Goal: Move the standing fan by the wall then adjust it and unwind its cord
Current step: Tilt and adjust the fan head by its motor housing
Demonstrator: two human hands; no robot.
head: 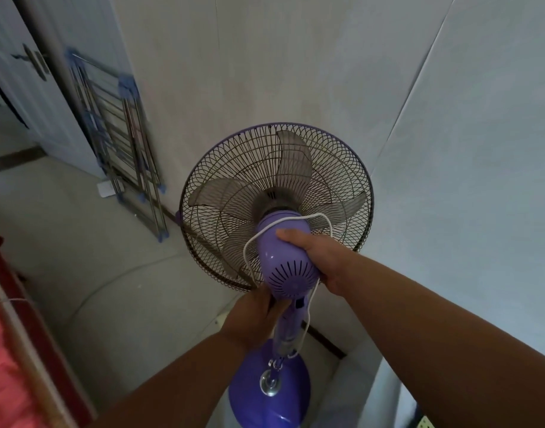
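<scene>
A purple standing fan [283,264] stands before me, its wire cage [234,168] facing the pale wall [265,72]. My right hand [314,251] grips the purple motor housing from the right, thumb on top. My left hand [252,316] holds the neck just under the housing. A white cord [249,242] loops over the housing and runs down along the pole. The round purple base [246,400] sits on the floor below.
A folded metal drying rack [122,140] with blue joints leans on the wall at left, beside a white door [21,72]. Red fabric and a wooden edge [14,350] fill the lower left. A white ledge [357,381] lies at lower right.
</scene>
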